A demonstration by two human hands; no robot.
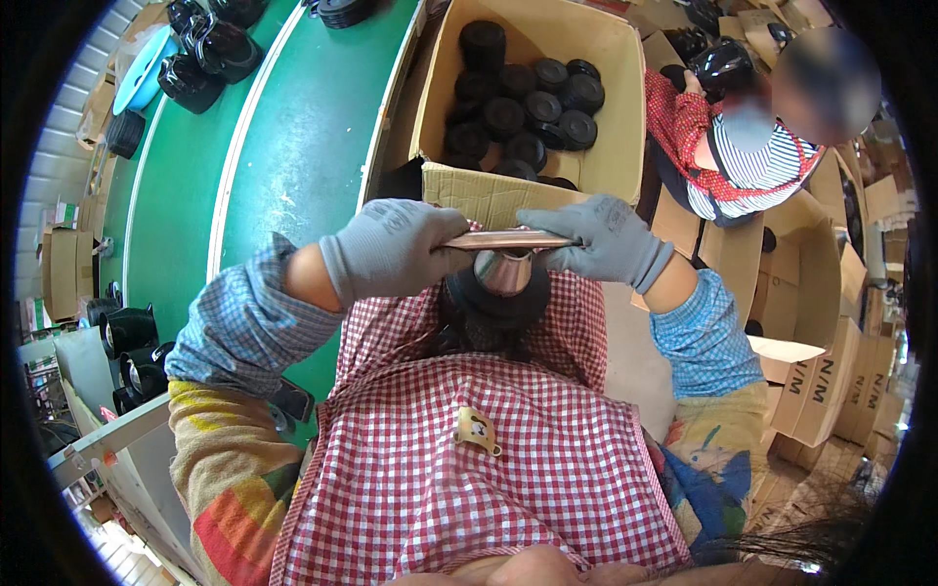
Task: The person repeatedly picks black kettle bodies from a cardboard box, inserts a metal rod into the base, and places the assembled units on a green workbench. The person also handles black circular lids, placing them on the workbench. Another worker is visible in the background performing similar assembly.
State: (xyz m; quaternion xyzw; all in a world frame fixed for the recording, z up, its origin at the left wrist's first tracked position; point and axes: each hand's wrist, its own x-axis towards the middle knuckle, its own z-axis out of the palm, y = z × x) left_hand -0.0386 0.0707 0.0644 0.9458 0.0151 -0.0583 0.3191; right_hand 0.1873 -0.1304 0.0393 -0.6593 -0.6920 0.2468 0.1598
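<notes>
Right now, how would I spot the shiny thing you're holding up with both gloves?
Find the big open cardboard box full of black round caps. Just below its near flap, the left hand and right hand, both in grey gloves, meet over a red checked apron. Between them sits the coppery metal funnel-shaped piece, the only shiny, pinkish thing among black parts.

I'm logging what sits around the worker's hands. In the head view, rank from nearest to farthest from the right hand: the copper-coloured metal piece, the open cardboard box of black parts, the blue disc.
1. Copper-coloured metal piece: gripped by the right hand.
2. Cardboard box: just ahead.
3. Blue disc: far left, beyond the green belt.
</notes>
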